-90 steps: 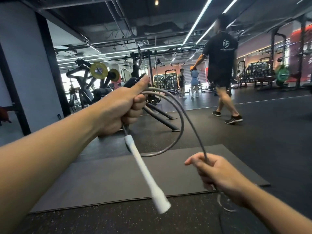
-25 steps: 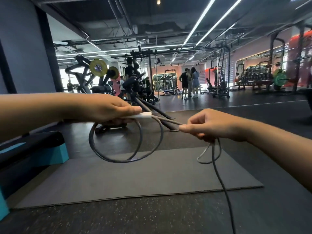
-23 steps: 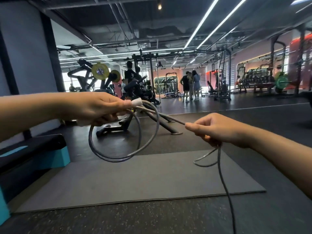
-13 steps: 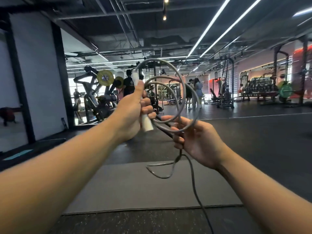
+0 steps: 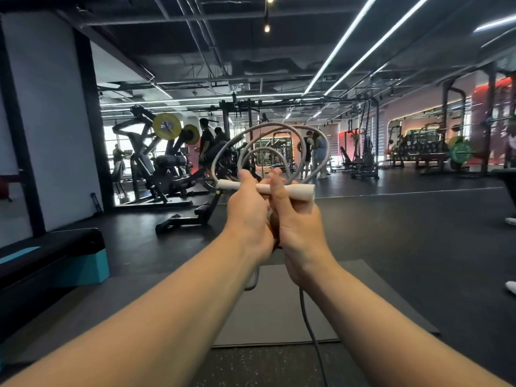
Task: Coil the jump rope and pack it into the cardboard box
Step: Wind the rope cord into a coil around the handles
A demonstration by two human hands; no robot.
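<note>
I hold a grey jump rope [image 5: 282, 127] at chest height with both hands pressed together. Its white handle [image 5: 297, 189] lies level across the tops of my fists. My left hand [image 5: 248, 208] grips the handle's left part, and my right hand [image 5: 298, 219] grips its right part with the thumb up over it. Several rope loops stand up above my hands. One loose strand [image 5: 310, 328] hangs from under my right hand down to the floor. No cardboard box is in view.
A dark grey mat [image 5: 279, 311] lies on the black gym floor below my arms. A black and teal step platform [image 5: 53, 261] stands at the left. Weight machines [image 5: 156, 163] and several people [image 5: 314, 152] are farther back. A shoe [image 5: 511, 286] shows at the right edge.
My hands have come together. The handle turned from upright to level, and my right hand closed round it beside the left. The loops stay above my hands.
</note>
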